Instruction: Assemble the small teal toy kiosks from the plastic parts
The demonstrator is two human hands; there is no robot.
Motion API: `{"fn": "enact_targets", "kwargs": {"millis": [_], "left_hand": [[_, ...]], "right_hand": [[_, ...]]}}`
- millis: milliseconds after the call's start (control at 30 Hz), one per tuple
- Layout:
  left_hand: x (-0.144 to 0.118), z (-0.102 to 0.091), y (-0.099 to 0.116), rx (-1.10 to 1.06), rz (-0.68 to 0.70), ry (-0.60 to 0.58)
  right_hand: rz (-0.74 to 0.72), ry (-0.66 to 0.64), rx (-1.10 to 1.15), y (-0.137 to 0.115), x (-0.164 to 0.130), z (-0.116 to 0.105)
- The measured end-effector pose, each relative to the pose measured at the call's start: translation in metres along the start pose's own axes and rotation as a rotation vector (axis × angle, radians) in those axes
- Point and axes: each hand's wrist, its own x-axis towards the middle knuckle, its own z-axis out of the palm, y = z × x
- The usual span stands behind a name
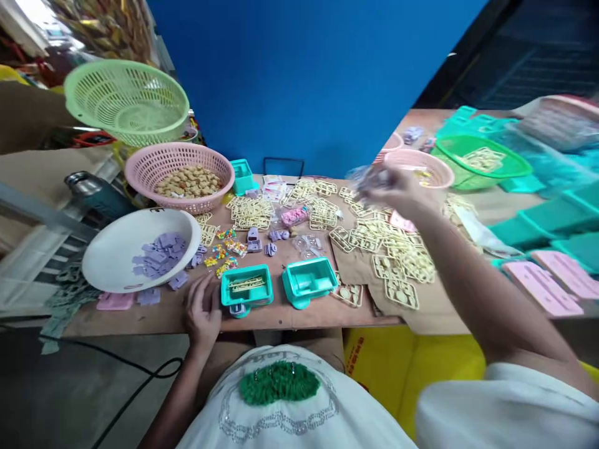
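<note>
A person sits at the front edge of a crowded worktop [299, 315], seen from above. The left hand [202, 310] rests at the front edge, fingers loosely curled, touching the left side of a small teal tray [246, 288] but not gripping it. A cream strip lies in that tray. A second teal tray [309, 280] sits just to its right, also near the front edge.

The right hand [393, 190] is stretched out toward the back right of the worktop, blurred; it seems closed on a clear bag [369, 178], though the grip is hard to make out. Under that arm, cream frames [397, 249] spread across the right half as far as the front edge.

On the left, a white bowl [116, 249] of purple pieces hangs partly over the left edge. Behind it stands a pink basket [180, 178] of tan pieces, with a green basket [126, 103] farther back. Small coloured bits [224, 249] lie between the bowl and the trays.

The only bare strip is along the front edge, on either side of the two trays.
</note>
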Motion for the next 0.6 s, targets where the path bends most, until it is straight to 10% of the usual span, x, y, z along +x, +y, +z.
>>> {"fn": "enact_targets", "kwargs": {"millis": [233,600], "left_hand": [[0.002,0.003,-0.013,-0.07,0.065,0.038],[0.004,0.004,-0.019,-0.098,0.109,0.101]], "right_hand": [[-0.135,-0.612,-0.166,-0.048,-0.016,0.124],[-0.196,-0.641,-0.202,-0.033,-0.015,0.135]]}}
